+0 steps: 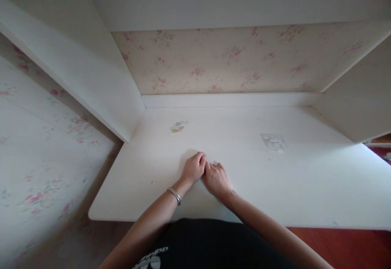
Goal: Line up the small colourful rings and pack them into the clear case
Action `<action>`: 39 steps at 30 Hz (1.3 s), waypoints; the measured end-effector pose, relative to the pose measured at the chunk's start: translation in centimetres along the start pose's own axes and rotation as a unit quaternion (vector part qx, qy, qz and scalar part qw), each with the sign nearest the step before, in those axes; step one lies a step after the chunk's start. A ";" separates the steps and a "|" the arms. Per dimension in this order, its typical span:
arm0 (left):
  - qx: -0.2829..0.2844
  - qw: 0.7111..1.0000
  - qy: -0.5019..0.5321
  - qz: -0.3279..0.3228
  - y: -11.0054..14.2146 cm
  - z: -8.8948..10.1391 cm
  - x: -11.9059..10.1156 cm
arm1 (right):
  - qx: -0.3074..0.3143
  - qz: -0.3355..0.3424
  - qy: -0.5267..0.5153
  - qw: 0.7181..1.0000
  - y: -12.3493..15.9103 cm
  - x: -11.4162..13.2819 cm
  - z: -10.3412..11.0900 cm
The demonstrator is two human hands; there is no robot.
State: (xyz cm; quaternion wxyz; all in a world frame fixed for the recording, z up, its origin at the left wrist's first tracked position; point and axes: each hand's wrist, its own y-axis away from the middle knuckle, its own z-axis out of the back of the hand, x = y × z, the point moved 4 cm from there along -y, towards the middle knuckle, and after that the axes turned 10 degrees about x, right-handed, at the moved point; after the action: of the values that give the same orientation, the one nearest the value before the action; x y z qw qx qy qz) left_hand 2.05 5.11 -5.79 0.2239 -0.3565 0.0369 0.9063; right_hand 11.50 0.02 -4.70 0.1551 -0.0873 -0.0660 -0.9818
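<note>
Near the front middle of the white desk, my left hand [194, 168] is closed, its thumb side against the fingers of my right hand [217, 179]. The right hand is closed too, fingers curled under and knuckles up. Whatever may be between the fingers is hidden or too small to make out. Beyond the left hand lies a small cluster of thin rings [177, 126], yellowish, greenish and pale, like small elastic bands. Farther right rests a clear plastic packet or case [274, 142] whose contents I cannot make out. Neither hand touches these.
The white desktop [305, 187] has a raised strip [232, 100] along its back. White side panels [100, 73] stand left and right, with a shelf [214, 8] overhead. Floral wallpaper [220, 61] covers the wall. Reddish floor [342, 246] shows past the front edge.
</note>
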 end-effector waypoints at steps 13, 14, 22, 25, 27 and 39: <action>0.006 1.000 -0.008 0.001 0.3 0.3 0.0 | -0.004 -0.002 0.000 1.000 0.1 0.1 0.1; 0.006 1.000 -0.007 -0.001 0.3 0.3 -0.1 | -0.004 -0.001 0.000 1.000 0.2 0.1 0.2; 0.011 1.000 0.003 0.004 0.4 0.5 -0.2 | 0.003 0.001 0.003 1.000 0.2 -0.2 0.0; 0.016 1.000 0.008 0.001 0.4 0.6 -0.3 | -0.003 0.008 -0.005 1.000 0.1 -0.3 0.0; 0.018 1.000 0.011 0.002 0.4 0.5 -0.3 | 0.000 0.011 -0.009 1.000 0.1 -0.4 0.0; 0.035 0.999 0.036 0.002 0.0 0.4 -0.5 | -0.021 0.027 -0.067 0.997 0.0 -1.4 -0.4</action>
State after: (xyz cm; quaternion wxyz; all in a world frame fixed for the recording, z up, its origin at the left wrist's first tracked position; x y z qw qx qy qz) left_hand 2.08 5.00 -5.21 0.2328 -0.3810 0.0769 0.8915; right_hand 12.73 0.39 -5.37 0.1745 -0.1575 -0.0528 -0.9705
